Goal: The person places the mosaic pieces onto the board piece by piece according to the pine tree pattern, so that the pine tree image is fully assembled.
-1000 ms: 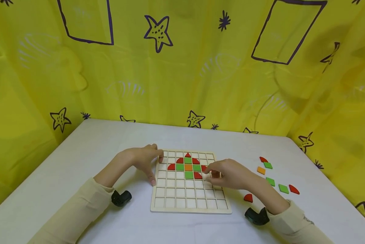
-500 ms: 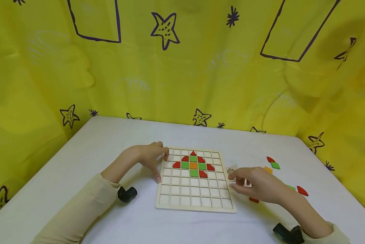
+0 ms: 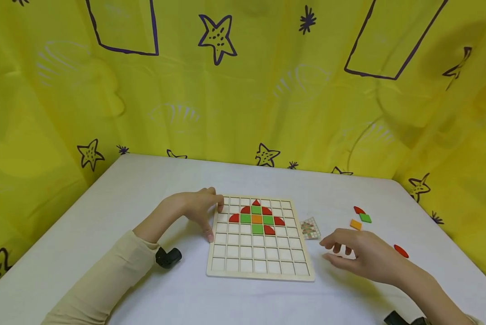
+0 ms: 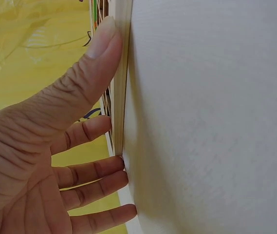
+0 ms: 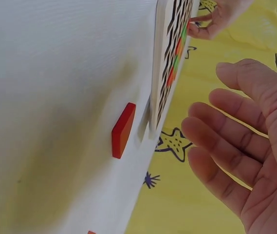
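Observation:
A wooden grid board [image 3: 259,273] lies on the table, with red, green and orange flat pieces set in a symmetrical figure around an orange square [image 3: 257,219]. My left hand [image 3: 198,210] rests against the board's left edge, its thumb and extended fingers touching the rim; the thumb [image 4: 94,58] lies along that edge in the left wrist view. Right of the board, my right hand [image 3: 366,255] hovers over the table with loosely bent fingers and nothing in them. Below it, the right wrist view has a red curved-edged piece [image 5: 123,131], which the hand hides in the head view.
A small printed pattern card [image 3: 310,229] touches or lies just beside the board's right edge. Farther right are loose pieces: an orange square [image 3: 355,224], a green square [image 3: 365,218] and red ones [image 3: 401,251]. A yellow curtain [image 3: 243,99] surrounds the white table.
My right hand has moved right, off the board, leaving a red piece in the cell where its fingertips were. The card has come into sight. My left hand stays at the board's edge.

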Tool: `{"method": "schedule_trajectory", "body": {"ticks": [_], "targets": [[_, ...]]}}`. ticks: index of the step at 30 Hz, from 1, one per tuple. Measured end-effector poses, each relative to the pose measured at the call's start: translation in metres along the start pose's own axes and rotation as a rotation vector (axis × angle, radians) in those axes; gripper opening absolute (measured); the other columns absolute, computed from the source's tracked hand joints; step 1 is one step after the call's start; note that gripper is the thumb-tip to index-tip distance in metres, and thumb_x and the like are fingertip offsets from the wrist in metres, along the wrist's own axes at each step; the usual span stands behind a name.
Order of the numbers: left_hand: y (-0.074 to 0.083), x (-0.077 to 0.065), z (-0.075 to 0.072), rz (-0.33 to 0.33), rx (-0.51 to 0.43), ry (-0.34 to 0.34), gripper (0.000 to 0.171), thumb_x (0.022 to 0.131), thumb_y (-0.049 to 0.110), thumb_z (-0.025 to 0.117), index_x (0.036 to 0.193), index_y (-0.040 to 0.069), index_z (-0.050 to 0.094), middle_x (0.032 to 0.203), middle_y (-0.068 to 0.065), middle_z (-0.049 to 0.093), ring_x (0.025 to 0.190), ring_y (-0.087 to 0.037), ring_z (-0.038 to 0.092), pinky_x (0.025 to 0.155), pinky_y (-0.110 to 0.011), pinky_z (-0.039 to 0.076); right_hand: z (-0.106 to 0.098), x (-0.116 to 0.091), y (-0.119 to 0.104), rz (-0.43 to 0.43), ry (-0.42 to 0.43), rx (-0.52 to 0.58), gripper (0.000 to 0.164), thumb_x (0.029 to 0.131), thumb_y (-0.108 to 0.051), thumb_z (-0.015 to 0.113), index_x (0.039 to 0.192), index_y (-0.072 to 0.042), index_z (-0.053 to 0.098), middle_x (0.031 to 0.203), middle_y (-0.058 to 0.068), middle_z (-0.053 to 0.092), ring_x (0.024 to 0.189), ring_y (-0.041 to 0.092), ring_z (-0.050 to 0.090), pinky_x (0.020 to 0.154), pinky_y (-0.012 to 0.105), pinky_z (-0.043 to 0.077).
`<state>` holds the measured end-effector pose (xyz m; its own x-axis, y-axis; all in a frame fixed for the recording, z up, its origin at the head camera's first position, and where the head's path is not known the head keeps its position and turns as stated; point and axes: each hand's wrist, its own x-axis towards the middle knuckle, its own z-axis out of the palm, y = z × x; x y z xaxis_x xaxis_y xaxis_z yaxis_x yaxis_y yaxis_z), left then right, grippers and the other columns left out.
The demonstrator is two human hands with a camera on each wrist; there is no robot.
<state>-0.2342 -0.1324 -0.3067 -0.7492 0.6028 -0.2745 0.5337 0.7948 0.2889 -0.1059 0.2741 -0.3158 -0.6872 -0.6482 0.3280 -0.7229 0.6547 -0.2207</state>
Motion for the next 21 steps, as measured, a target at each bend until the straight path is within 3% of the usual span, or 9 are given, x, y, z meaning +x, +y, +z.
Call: {"method": "schedule_trajectory", "body": {"ticks": [13,21], "targets": [[0.001,-0.001,-0.001,0.009,-0.009,0.002,0.067,0.062,0.041,0.099,0.108,0.018,0.056,0.114,-0.004,0.049,0.111,-0.023,0.046,0.092,-0.042,0.045,0.001,-0.022,0.01,0.053,-0.062,0.001,0.037,0.079,-0.016,0.089,0.11,-0.022,0.07,0.101,-0.014,0.068,0.082,0.001,0.059,0.062,0.022,0.048],[0.0,0.0,-0.001,0.009,-0.006,0.001,0.067,0.062,0.042,0.099,0.109,0.018,0.056,0.114,-0.004,0.049,0.112,-0.022,0.046,0.092,-0.042,0.045,0.004,-0.029,0.023,0.088,-0.094,-0.014,0.037,0.079,-0.015,0.088,0.11,-0.024,0.07,0.102,-0.016,0.068,0.087,0.002,0.06,0.065,0.024,0.051]]}}
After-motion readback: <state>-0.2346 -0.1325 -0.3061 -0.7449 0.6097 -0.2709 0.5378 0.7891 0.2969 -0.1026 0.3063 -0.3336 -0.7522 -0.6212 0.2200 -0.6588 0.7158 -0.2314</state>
